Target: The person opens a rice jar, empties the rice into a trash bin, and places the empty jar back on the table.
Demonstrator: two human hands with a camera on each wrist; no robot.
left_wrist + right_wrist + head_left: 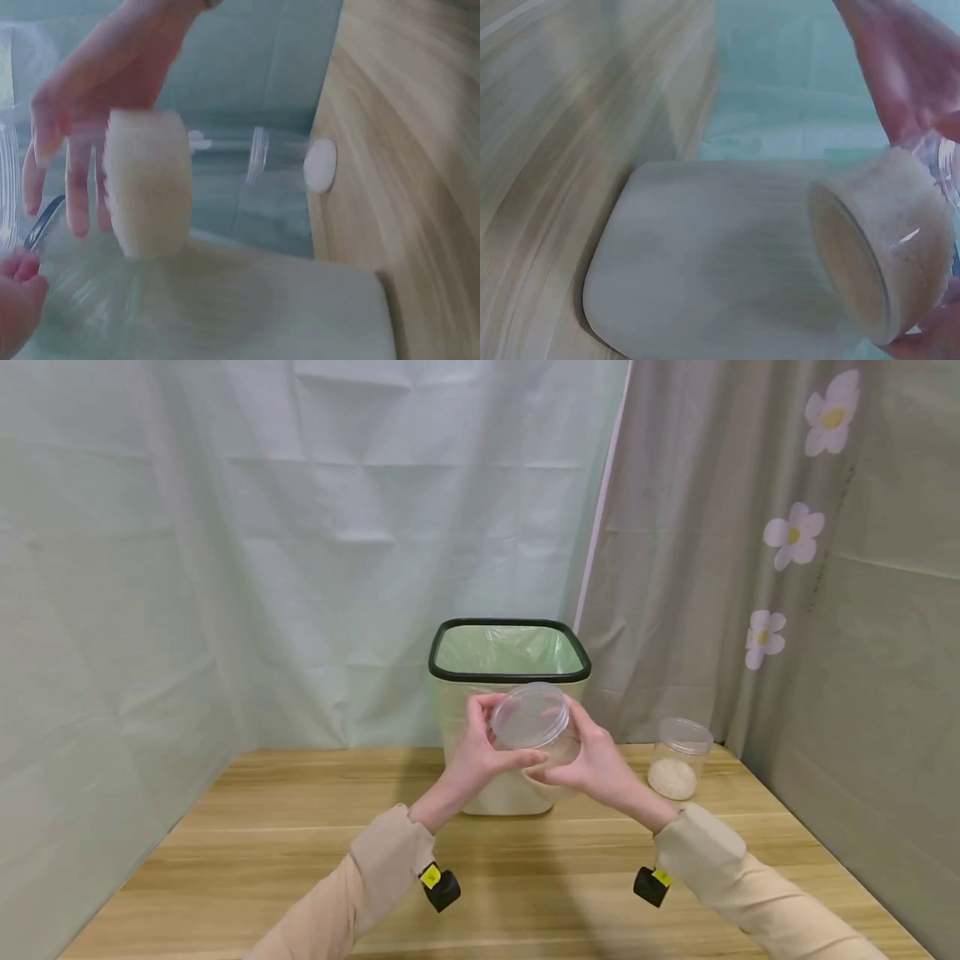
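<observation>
Both hands hold a clear plastic jar [558,747] up in front of the waste bin [495,789]. Its clear round lid [531,717] is on and leans toward the head camera. White grains that look like rice [146,184] fill part of the jar. My left hand [483,747] grips it near the lid from the left, thumb across the front. From the right, my right hand [592,760] curls around the jar's side. In the right wrist view, the jar's base [847,262] shows tilted, with fingers partly out of frame.
A second clear lidded jar [681,758], with white grains at its bottom, stands on the wooden table [300,827] to the right. The bin has a black rim [510,678] and a pale green liner [480,647]. Curtains [360,527] hang behind and at both sides.
</observation>
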